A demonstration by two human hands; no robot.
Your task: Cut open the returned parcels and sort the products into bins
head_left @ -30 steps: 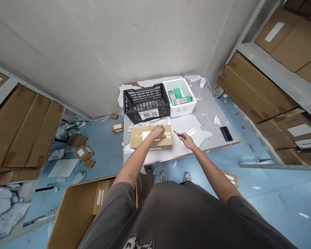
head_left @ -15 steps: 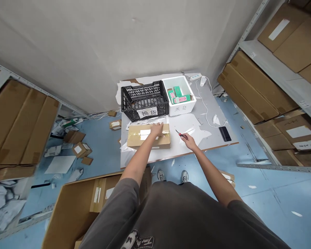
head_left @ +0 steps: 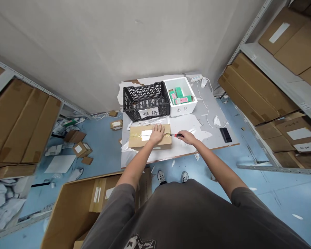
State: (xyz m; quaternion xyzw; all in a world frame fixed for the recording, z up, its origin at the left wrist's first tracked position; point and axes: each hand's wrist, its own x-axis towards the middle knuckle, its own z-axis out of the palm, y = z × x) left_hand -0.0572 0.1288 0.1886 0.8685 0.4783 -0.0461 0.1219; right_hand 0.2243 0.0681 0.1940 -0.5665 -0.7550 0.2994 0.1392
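A taped cardboard box (head_left: 134, 141) with a white label (head_left: 146, 135) lies lengthwise at the front left of the table. My left hand (head_left: 157, 134) rests flat on its top, right of the label, with the fingers stretched out. In my closed right hand (head_left: 188, 137) is a red and black utility knife (head_left: 178, 135). Its tip points left and meets the right end of the box at the clear tape; how deep the blade sits cannot be made out.
Behind the box stand a black plastic crate (head_left: 146, 103) and a white foam box (head_left: 182, 110) holding green cartons (head_left: 178, 92). A dark phone (head_left: 225, 135) lies near the table's right edge. Shelves of cartons (head_left: 259, 90) flank both sides. A large open carton (head_left: 64, 207) stands at lower left.
My right hand has moved the knife left and turned it, bringing its tip to the box's right end. My left hand has flattened and spread its fingers on the box top.
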